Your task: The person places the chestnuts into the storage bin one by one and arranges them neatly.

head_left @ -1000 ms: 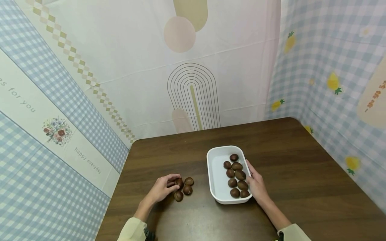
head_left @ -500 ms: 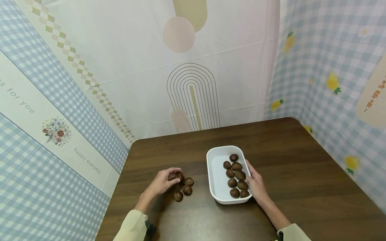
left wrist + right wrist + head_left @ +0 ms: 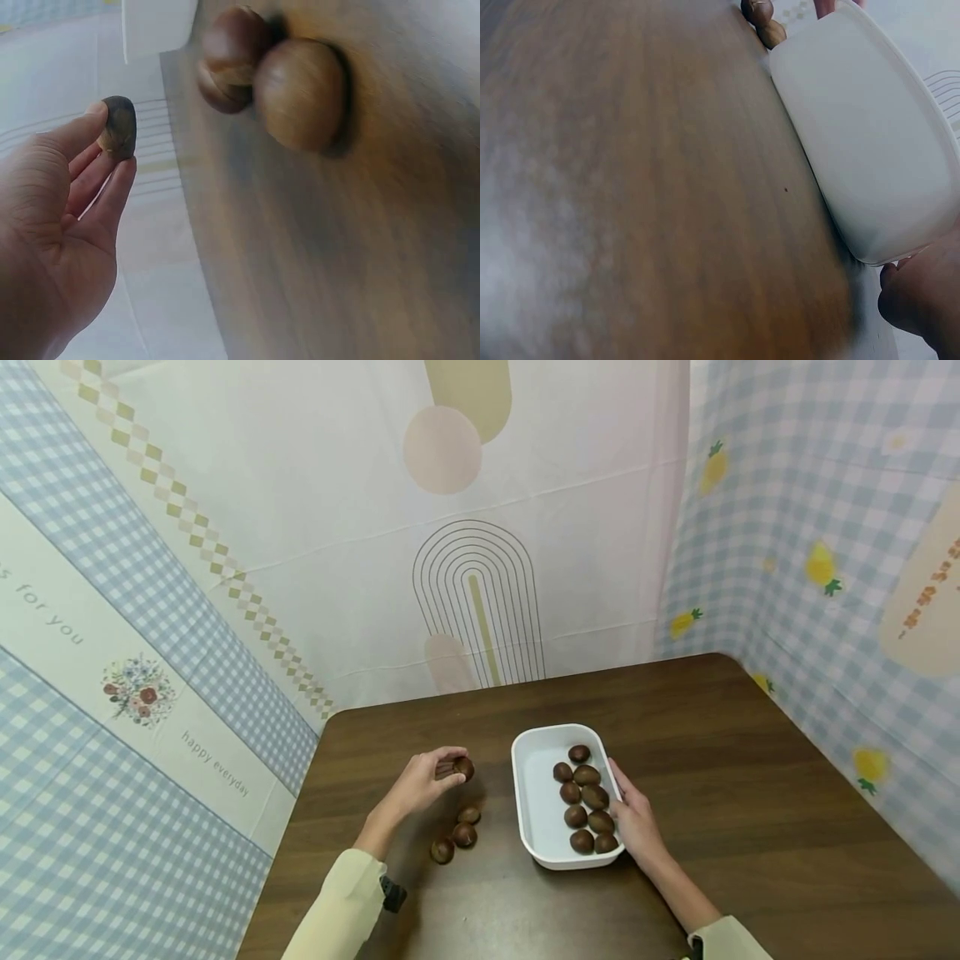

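My left hand (image 3: 420, 783) pinches a brown chestnut (image 3: 464, 767) between thumb and fingertips, raised off the table left of a white rectangular dish (image 3: 534, 802). In the left wrist view the held chestnut (image 3: 120, 129) shows at the fingertips. Below the hand, 3 loose chestnuts (image 3: 465, 835) lie on the table. Several chestnuts (image 3: 595, 797) sit in the right half of the dish, roughly in two rows. My right hand (image 3: 637, 823) grips the dish by its right side, thumb at the rim. In the right wrist view the dish's wall (image 3: 862, 135) hides most of that hand.
The dark wooden table (image 3: 720, 760) has rounded far corners. Behind it hangs a white patterned cloth (image 3: 600, 527), with blue checked cloth (image 3: 787, 527) on the right and more at the left.
My left hand has picked a chestnut out of the loose group and lifted it up and to the right. The right hand and the dish have stayed in place.
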Demonstrator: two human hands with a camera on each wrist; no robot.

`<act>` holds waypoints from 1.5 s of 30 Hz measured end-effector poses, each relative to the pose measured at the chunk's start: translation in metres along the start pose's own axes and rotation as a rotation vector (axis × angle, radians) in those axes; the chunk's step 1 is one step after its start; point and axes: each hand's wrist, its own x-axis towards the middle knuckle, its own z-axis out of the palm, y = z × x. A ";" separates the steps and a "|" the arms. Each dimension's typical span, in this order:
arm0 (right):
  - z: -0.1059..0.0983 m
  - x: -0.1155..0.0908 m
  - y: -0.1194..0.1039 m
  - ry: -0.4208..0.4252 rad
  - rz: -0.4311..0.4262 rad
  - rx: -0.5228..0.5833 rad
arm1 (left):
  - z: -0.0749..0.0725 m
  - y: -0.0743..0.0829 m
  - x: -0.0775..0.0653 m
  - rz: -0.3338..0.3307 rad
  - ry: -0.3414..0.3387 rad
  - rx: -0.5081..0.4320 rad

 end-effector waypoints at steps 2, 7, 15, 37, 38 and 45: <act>0.000 0.000 0.000 -0.003 0.005 -0.003 | 0.001 0.004 0.006 0.000 0.017 -0.009; 0.000 0.000 0.000 -0.007 0.016 -0.005 | 0.006 0.016 0.022 0.016 0.043 -0.020; 0.001 0.000 0.000 -0.004 0.003 0.000 | 0.017 0.030 0.044 0.052 0.083 0.033; -0.001 0.001 0.000 -0.012 -0.001 -0.001 | 0.084 0.083 0.084 -0.080 0.350 0.218; -0.001 0.001 0.000 -0.011 -0.004 -0.004 | 0.088 0.084 0.085 -0.085 0.362 0.216; 0.001 0.001 0.001 0.010 -0.008 -0.017 | 0.113 0.091 0.092 -0.095 0.415 0.184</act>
